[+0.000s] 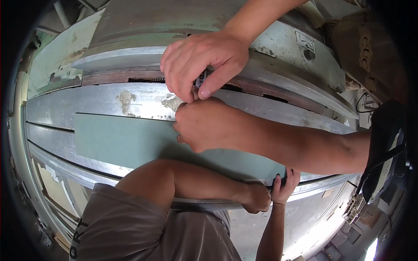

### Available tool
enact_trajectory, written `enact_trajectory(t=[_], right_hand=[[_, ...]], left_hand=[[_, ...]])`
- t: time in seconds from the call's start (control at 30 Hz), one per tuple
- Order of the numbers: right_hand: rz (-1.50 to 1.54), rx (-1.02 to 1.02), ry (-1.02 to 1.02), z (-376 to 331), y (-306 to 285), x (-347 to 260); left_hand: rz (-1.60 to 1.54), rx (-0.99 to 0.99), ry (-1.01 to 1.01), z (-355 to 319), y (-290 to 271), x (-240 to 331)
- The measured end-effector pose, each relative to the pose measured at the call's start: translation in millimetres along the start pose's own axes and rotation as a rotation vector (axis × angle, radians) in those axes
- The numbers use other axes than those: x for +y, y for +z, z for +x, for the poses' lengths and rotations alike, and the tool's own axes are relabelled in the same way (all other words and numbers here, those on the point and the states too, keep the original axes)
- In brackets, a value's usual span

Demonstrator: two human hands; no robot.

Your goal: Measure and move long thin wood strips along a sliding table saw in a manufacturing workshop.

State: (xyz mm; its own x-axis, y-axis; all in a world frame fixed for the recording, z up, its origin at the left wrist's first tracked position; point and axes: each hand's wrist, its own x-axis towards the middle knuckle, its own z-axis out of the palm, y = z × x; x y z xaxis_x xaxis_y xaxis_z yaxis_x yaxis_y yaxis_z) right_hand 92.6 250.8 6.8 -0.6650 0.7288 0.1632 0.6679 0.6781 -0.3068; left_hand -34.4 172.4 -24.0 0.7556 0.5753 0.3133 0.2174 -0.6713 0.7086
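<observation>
A long pale green board [122, 137] lies on a metal machine bed [56, 104]. My left hand [256, 199] is closed at the board's near edge, its fingers curled out of sight. Next to it, my right hand [285, 187] pinches a small dark thing at that edge; its kind is unclear. Farther off, another person's hand [207, 58] bends over a small black-and-silver item [201, 79], mostly covered. A second hand of another person [202, 124], on an arm from the right, is curled above the board's far edge, just below that item.
Behind the board runs a long metal bar [122, 56], with a dark reddish strip [109, 77] along it. A narrow groove [50, 127] crosses the bed at the left. The other person's dark sleeve [381, 143] is at the right, near a black knob [309, 54].
</observation>
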Motion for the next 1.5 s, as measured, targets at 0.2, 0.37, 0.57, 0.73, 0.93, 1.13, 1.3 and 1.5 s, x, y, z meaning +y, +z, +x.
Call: enact_trajectory(t=[0.2, 0.37, 0.57, 0.73, 0.93, 1.13, 1.3, 1.5], right_hand=[[-0.004, -0.005, -0.006, 1, -2, 0], [-0.012, -0.031, 0.003, 0, -3, -1], [-0.019, -0.018, -0.008, -2, -2, 2], [-0.018, -0.008, -0.005, -1, -1, 1], [-0.028, -0.007, -0.004, -2, -1, 1], [-0.02, -0.003, -0.007, -1, -1, 0], [-0.032, -0.012, -0.004, -2, -1, 2], [-0.033, 0.007, -0.021, -2, 0, 3]], left_hand=[[-0.002, -0.044, -0.004, 2, -3, 1], [-0.009, -0.035, 0.007, 1, -1, 0], [0.008, -0.019, 0.01, 1, -1, 1], [0.0, -0.047, -0.002, 0, -8, 2], [0.005, -0.066, -0.011, 1, -9, 3], [0.002, -0.047, 0.008, 2, -4, 1], [0.019, -0.038, 0.008, 2, 1, 1], [0.013, -0.079, 0.001, 3, -2, 1]])
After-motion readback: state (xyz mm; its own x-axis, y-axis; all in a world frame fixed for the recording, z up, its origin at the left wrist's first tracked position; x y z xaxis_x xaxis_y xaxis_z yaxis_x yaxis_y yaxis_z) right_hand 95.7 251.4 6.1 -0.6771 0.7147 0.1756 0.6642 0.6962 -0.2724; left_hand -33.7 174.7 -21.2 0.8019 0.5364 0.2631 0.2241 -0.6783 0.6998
